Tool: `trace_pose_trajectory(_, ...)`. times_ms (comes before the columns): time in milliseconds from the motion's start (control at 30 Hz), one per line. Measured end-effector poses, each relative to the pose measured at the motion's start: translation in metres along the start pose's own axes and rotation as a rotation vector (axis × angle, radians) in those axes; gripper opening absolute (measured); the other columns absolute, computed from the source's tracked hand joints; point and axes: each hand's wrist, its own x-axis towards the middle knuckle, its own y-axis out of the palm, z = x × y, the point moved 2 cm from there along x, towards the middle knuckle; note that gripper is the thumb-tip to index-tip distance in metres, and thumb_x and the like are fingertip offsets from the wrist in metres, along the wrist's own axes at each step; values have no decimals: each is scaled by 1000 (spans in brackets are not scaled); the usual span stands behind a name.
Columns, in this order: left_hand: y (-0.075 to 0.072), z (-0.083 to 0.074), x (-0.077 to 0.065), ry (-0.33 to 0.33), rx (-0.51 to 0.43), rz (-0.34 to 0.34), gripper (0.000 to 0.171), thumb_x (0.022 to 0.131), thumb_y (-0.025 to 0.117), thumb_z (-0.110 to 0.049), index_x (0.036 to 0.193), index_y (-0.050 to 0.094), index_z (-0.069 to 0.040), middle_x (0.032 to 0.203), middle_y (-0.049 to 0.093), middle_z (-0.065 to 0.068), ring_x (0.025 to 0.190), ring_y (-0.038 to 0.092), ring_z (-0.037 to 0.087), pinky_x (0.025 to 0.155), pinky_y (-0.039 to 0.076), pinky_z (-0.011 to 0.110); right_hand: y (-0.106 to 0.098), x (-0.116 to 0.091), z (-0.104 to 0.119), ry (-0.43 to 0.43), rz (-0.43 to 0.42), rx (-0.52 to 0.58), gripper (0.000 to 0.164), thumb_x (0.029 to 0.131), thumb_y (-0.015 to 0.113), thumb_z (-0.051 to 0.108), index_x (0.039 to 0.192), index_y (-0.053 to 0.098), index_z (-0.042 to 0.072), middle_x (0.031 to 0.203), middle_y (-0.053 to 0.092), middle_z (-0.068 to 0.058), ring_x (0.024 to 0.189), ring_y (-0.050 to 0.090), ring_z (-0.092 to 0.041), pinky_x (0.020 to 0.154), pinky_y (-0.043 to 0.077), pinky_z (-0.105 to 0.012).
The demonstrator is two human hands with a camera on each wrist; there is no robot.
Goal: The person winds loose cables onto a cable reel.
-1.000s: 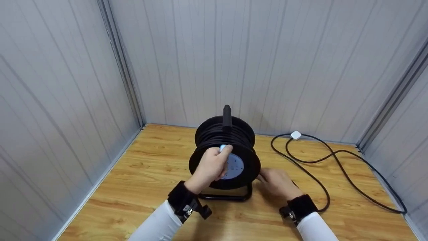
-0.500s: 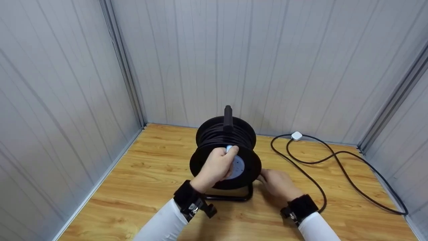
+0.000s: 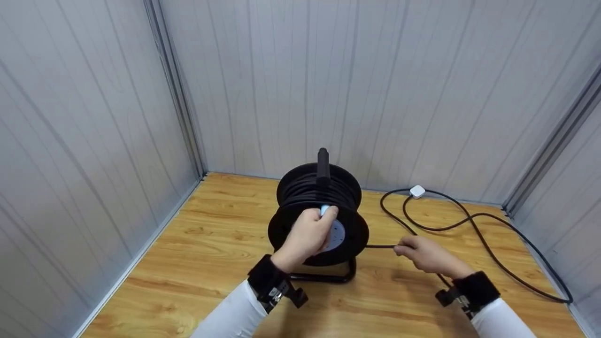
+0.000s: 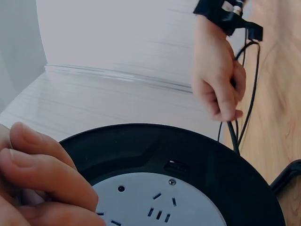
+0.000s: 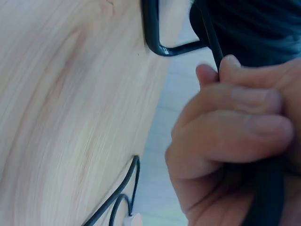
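A black cable reel (image 3: 354,225) stands on the wooden surface, wound with black cable. At its front face, my left hand (image 3: 307,234) grips a light-blue knob (image 3: 324,209); the fingers cover most of it. The reel's grey-white socket panel (image 4: 155,200) shows in the left wrist view. To the reel's right, my right hand (image 3: 429,255) holds the black cable (image 3: 380,246), which runs straight from the reel into the fingers. In the right wrist view, the fingers curl round this cable (image 5: 211,35), and it comes out again below the palm.
A loose length of cable (image 3: 486,244) loops over the surface at the right, with a white plug (image 3: 417,191) near the back wall (image 3: 281,94). The reel has a black carrying handle (image 3: 323,166) on top and a tubular stand (image 3: 324,279) below. Panels also enclose both sides.
My right hand has moved right, away from the reel's edge, and a straight stretch of cable now shows between them. My left hand has shifted slightly right, still gripping the knob.
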Motion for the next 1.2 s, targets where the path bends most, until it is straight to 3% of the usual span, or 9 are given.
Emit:
trace_pose_trajectory(100, 2, 0, 0, -7, 22, -8, 60, 104, 51, -50, 54, 46, -16, 42, 43, 1, 34, 38, 14, 34, 30, 26, -14, -11, -10, 25, -5, -23, 31, 107, 53, 38, 104, 66, 11, 80, 56, 1, 64, 48, -11, 60, 41, -30)
trace_pose_trajectory(367, 5, 0, 1, 15, 11, -7, 62, 105, 49, -48, 53, 46, -15, 41, 43, 1, 33, 38, 14, 34, 31, 26, -59, -47, -40, -20, -182, -72, 25, 106, 54, 41, 94, 68, 25, 84, 65, 4, 73, 58, -8, 64, 46, -28)
trace_pose_trajectory(467, 5, 0, 2, 17, 15, -7, 62, 105, 49, -49, 53, 47, -15, 42, 44, 1, 33, 39, 14, 34, 31, 26, -71, -55, -50, -47, -282, -114, 24, 104, 59, 40, 85, 65, 26, 74, 57, 9, 66, 54, -6, 60, 42, -26)
trace_pose_trajectory(567, 6, 0, 3, 31, 9, -2, 62, 105, 49, -48, 52, 48, -15, 42, 44, 2, 33, 39, 15, 34, 32, 26, -77, -60, -61, -15, -369, -214, 35, 99, 64, 46, 74, 55, 24, 63, 43, 9, 54, 42, -8, 55, 32, -26)
trace_pose_trajectory(733, 8, 1, 2, 41, -14, 19, 62, 106, 49, -46, 52, 46, -16, 42, 43, 2, 33, 39, 15, 34, 31, 26, -83, -67, -76, 37, -354, -349, 49, 95, 64, 59, 67, 45, 23, 59, 35, 9, 50, 35, -9, 54, 26, -26)
trace_pose_trajectory(967, 6, 0, 2, 18, -13, 1, 60, 104, 50, -49, 54, 46, -16, 43, 44, 1, 34, 40, 15, 35, 32, 26, -117, -87, -85, -99, -603, -386, 42, 87, 83, 37, 68, 48, 24, 57, 36, 10, 48, 31, -6, 51, 22, -25)
trace_pose_trajectory(1033, 5, 0, 1, 14, -15, -2, 60, 105, 50, -49, 54, 46, -16, 43, 43, 2, 34, 39, 15, 35, 32, 26, -118, -87, -88, -90, -595, -443, 43, 88, 81, 42, 68, 47, 25, 57, 35, 11, 48, 31, -6, 51, 21, -25)
trace_pose_trajectory(1100, 6, 1, 2, 17, -13, 4, 61, 105, 50, -48, 54, 46, -16, 43, 43, 2, 34, 38, 15, 35, 31, 26, -113, -85, -93, -45, -523, -447, 46, 90, 77, 48, 67, 45, 25, 57, 34, 11, 48, 32, -6, 51, 22, -25)
trace_pose_trajectory(1200, 8, 1, 3, 31, -27, 31, 61, 105, 49, -46, 53, 46, -16, 42, 42, 2, 34, 38, 15, 35, 31, 26, -107, -85, -99, 43, -378, -355, 50, 94, 70, 52, 65, 42, 22, 57, 32, 10, 47, 31, -8, 52, 24, -26)
